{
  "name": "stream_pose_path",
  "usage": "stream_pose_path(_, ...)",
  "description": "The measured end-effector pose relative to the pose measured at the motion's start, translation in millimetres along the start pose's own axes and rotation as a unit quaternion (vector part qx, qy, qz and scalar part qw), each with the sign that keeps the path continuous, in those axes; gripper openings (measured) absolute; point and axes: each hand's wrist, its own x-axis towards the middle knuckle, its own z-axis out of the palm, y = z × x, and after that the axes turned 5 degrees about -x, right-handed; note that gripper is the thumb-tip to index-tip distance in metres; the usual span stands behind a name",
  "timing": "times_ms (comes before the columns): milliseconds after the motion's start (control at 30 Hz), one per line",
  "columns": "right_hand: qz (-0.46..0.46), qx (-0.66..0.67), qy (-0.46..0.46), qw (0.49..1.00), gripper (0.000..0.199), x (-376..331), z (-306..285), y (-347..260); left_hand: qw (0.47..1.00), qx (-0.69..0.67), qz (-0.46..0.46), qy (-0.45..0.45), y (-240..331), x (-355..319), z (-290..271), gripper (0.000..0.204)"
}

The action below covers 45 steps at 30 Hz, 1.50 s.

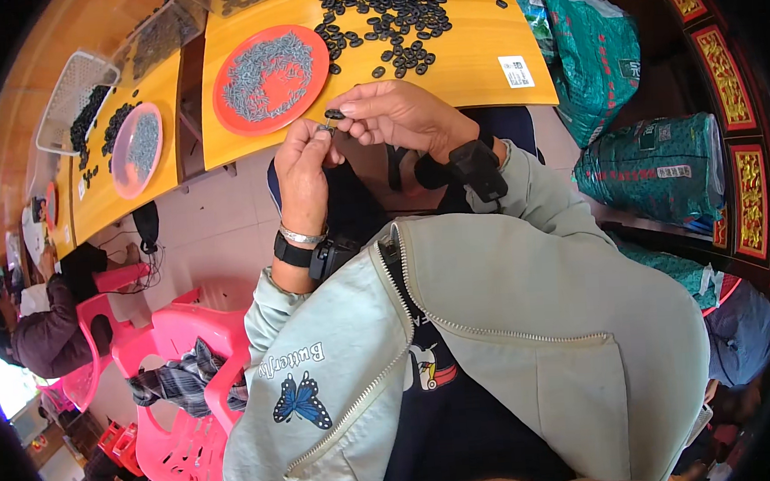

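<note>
Both hands meet just off the near edge of the yellow surface [444, 60], in front of the red plate [271, 78]. The right hand [399, 116] pinches a small black ring-shaped part [334, 114] between thumb and forefinger, so its grip is clenched on that piece. The left hand [303, 170] is raised beside it, its fingertips closed on a small grey metal pin [325, 129] that sits just below the black part, the two pieces almost touching. Both pieces are tiny, and whether they are already joined cannot be told.

The red plate lies on the surface just beyond the hands and holds a heap of grey metal pins [269, 67]. To the right of the plate, farther back on the surface, a loose scatter of black ring parts [389, 24] spreads out. A white label [516, 71] is stuck near the surface's near right corner.

Each wrist carries a black band with a small device: one on the left wrist [311, 254], along with a thin silver bangle, and one on the right wrist [478, 169].

Left of the red plate, a second yellow table [100, 192] carries a pink plate [136, 150] of pins and more black parts, with a white basket [72, 96] beyond it. Right of the surface stand green sacks [645, 167]. Pink plastic chairs [190, 376] stand below the left forearm, and another person [42, 332] sits at the far left.
</note>
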Motion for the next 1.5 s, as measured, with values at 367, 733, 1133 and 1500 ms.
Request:
stream_pose_path(367, -0.038, -0.036, 0.008, 0.999, 0.027, -6, 6, -3, 1.000, -0.019, -0.017, -0.010, 1, -3, -2, 0.011)
stream_pose_path(733, -0.327, -0.538, 0.144, 0.764, 0.016, -16, 25, -5, 0.996, -0.073, 0.055, -0.006, 0, -6, -4, 0.011)
stream_pose_path(1133, -0.186, -0.263, 0.130, 0.938, 0.017, -18, 31, -8, 0.999, -0.011, 0.044, 0.008, -4, -4, -4, 0.011)
stream_pose_path(1500, -0.084, -0.093, 0.132, 0.983, 0.017, -5, 18, 5, 0.997, 0.058, 0.038, 0.043, -12, 0, 5, 0.013)
